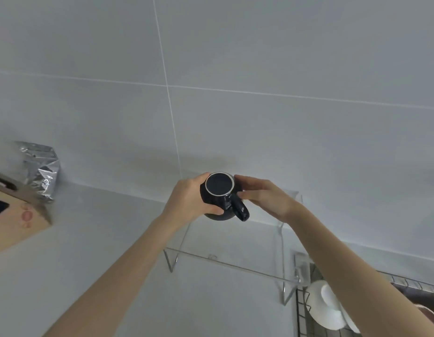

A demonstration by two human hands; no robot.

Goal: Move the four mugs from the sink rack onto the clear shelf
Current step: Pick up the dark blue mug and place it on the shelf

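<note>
Both hands hold a black mug (219,193) upside down over the clear shelf (231,242).

Left hand (189,198) wraps its body, right hand (264,198) pinches beside the handle; both arms reach far toward the wall.

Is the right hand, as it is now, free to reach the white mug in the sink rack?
Probably not at once. The right hand and the left hand both hold the upside-down black mug over the clear shelf. The white mug lies below the right forearm, otherwise unobstructed.
</note>
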